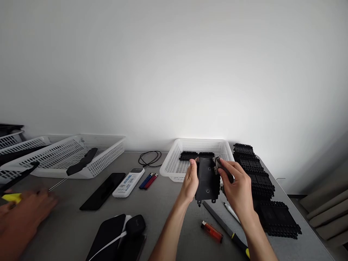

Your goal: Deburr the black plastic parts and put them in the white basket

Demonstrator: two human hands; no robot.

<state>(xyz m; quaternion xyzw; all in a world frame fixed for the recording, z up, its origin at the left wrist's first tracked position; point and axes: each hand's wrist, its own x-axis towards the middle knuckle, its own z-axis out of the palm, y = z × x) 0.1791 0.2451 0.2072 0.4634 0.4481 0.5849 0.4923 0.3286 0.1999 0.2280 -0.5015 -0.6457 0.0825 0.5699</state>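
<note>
My left hand holds a flat black plastic part upright by its left edge, the thumb raised along the side. Two small round holes show on the part's face. In my right hand is a dark piece with a grey, crumpled cloth-like end, pinched between thumb and fingers and touching the part's upper right edge. Behind them stands a white basket with similar black parts inside. Below lie an orange lighter and a file with a black and yellow handle.
Stacks of black parts line the right table edge. To the left are two lighters, a white device, a phone, a black cable and a white basket. Another person's blurred hands work at the far left.
</note>
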